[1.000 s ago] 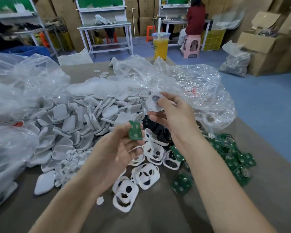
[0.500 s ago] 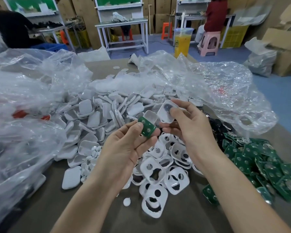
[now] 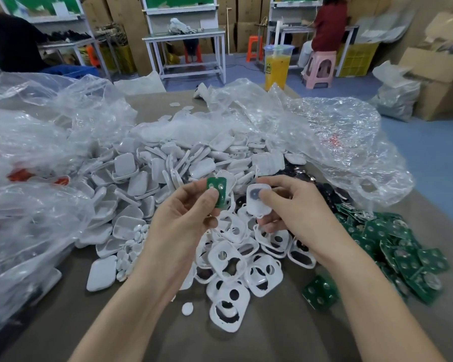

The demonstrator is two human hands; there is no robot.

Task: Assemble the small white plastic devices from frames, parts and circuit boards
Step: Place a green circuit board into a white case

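Observation:
My left hand (image 3: pixel 186 218) pinches a small green circuit board (image 3: pixel 217 190) upright between thumb and fingers. My right hand (image 3: pixel 296 212) grips a white plastic frame (image 3: pixel 256 201) with a dark round part in it, thumb pressed on its face. The two pieces are held a little apart above the table. Below them lie several white frames with cut-out holes (image 3: pixel 230 259). A pile of white shells (image 3: pixel 152 178) spreads to the left and behind. Green circuit boards (image 3: pixel 392 246) are heaped at the right, one lying apart (image 3: pixel 321 292).
Crumpled clear plastic bags (image 3: pixel 332 131) (image 3: pixel 32 158) border the piles at the back, right and left. Small white round buttons (image 3: pixel 131 246) lie near the shells, one loose (image 3: pixel 187 308). A cup of orange drink (image 3: pixel 276 66) stands at the table's far edge. Dark parts (image 3: pixel 324 192) lie behind my right hand.
Both hands have drawn slightly apart and the left hand has turned the green board upright to face me. The right hand keeps the white frame, now held lower and nearer.

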